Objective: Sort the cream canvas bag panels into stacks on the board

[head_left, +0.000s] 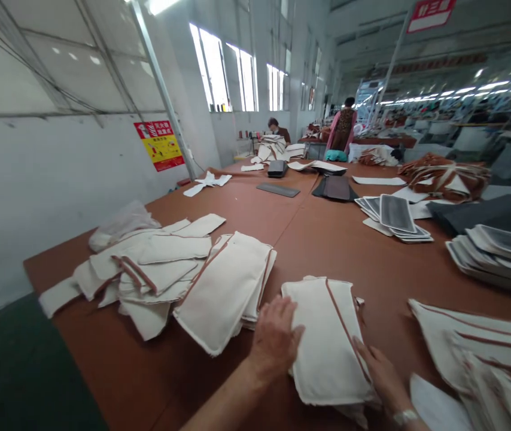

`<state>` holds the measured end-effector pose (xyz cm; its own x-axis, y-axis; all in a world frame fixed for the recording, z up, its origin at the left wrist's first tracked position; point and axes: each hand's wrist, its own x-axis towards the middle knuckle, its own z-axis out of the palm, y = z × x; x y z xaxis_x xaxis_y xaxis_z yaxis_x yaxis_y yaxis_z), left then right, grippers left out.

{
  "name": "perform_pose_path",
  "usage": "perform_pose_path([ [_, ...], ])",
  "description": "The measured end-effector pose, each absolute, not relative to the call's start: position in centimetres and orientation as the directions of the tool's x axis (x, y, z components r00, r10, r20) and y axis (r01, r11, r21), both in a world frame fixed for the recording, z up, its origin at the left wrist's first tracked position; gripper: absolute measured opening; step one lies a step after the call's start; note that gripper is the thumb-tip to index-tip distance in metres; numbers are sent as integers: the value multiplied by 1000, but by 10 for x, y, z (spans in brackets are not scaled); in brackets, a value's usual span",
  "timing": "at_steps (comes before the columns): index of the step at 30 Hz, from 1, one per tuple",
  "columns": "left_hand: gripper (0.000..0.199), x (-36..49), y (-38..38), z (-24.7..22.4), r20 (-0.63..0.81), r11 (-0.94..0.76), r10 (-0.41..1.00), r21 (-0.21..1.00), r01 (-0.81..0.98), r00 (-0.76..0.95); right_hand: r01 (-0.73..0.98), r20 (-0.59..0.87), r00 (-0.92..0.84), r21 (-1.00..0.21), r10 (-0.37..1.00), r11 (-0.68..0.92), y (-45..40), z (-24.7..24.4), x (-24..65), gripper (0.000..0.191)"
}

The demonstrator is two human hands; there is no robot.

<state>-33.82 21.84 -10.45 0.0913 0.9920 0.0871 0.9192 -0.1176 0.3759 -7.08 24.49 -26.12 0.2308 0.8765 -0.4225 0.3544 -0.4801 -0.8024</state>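
A small stack of cream fabric panels with a brown strip [322, 341] lies in front of me on the brown table. At its left edge is my left hand [277, 335], fingers bent and slightly apart, thumb over the top panel. My right hand [379, 371] rests along the stack's right edge, its fingers extended and partly overlapping the brown strip. Just left of my left hand sits another stack of cream panels [228, 287], turned at an angle. Neither hand is wrapped round anything visible.
A loose cream pile [157, 263] covers the table's left part. More cream pieces [493, 341] lie at right, with grey-faced panels [502, 251] beyond. The brown table [259, 209] reaches toward two people, one seated [282, 133] and one standing [343, 129].
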Motion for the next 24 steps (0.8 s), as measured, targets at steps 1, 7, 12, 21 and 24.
perform_pose_path([
  [1,44,-366,223,-98,132,-1,991,256,967,-34,393,-459,203,-771,865,-502,249,-265,-69,75],
  [7,53,-514,268,-72,149,488,850,140,862,-506,312,-564,95,-766,821,-562,268,-273,-72,59],
  [12,32,-546,267,-69,-1,451,890,135,882,-455,15,-647,-151,-758,747,-653,254,-258,-93,48],
  [21,24,-426,251,-18,41,67,996,284,956,-82,-339,-608,-196,-694,769,-635,182,-244,-113,30],
  [24,19,-341,229,-39,-115,-135,972,442,887,206,-388,-578,-128,-718,806,-577,162,-243,-115,34],
])
